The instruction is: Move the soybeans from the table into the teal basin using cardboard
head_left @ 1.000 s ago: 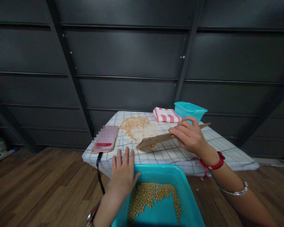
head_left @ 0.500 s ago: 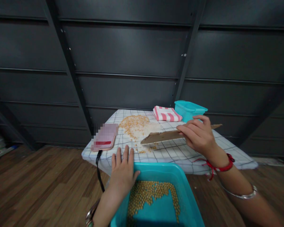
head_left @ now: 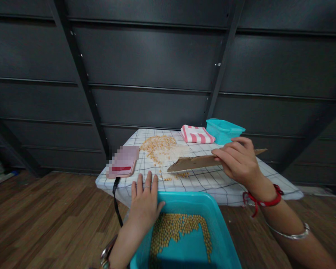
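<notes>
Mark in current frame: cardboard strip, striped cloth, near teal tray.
Cardboard strip [head_left: 192,163], head view, on its broad face.
Striped cloth [head_left: 197,134], head view, around its middle.
Near teal tray [head_left: 189,204], head view, inner far wall.

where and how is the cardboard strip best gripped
Probably by its upper long edge, pinched from above on the right, where the right hand has it: the cardboard strip is thin and long, and this leaves its left end free over the checked cloth.
</notes>
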A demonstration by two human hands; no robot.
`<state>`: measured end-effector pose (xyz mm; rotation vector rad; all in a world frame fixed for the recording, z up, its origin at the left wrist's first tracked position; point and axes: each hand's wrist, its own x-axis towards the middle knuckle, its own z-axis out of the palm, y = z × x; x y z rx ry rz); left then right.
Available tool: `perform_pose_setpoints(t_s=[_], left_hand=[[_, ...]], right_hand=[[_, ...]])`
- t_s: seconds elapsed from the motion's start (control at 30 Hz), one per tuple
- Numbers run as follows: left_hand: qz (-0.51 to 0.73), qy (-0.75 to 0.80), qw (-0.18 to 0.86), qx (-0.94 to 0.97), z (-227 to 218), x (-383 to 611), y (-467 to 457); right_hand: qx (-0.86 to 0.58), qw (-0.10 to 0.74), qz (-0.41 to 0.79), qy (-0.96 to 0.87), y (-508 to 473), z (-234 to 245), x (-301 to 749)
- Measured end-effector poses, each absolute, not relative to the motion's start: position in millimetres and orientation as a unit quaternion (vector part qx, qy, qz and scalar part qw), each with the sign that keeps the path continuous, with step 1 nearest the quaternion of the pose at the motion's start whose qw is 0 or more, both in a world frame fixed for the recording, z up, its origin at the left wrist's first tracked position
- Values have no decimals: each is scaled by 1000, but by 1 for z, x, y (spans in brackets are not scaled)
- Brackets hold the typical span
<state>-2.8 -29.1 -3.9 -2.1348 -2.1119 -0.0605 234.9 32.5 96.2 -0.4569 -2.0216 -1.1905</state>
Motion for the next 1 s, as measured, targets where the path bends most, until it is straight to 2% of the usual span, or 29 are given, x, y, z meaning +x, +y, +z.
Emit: perform_pose_setpoints(t_s=[0.63, 1.0], left_hand=[[-15, -701, 64, -710, -2, -1, -28], [-60, -684, 104, -719, -11, -5, -26]], right_hand=[[-215, 346, -497, -766, 48, 85, 240], [-204, 333, -481, -785, 34, 87, 245]])
